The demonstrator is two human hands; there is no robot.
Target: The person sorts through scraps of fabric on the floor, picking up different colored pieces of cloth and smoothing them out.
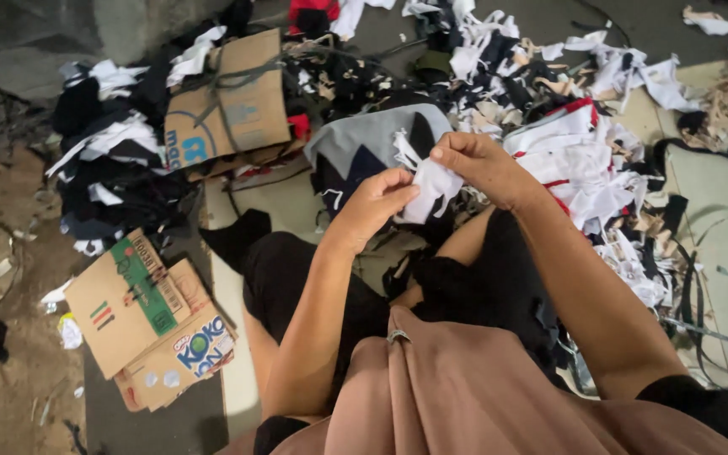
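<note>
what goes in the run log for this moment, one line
left hand: pinches white fabric scrap | right hand: pinches it | around: scrap pile

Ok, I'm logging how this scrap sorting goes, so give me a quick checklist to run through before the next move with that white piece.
1. Both hands on the white cloth scrap: ok, left hand pinches its lower edge, right hand its top.
2. Scrap lifted free of the heap: ok, held above the lap.
3. Scrap in one piece: cannot tell, folds hide it.
4. White scrap heap close to the right hand: ok.
5. Grey cloth beyond the hands uncovered: ok.
6. Flattened cardboard boxes on the left bare of scraps: ok.
</note>
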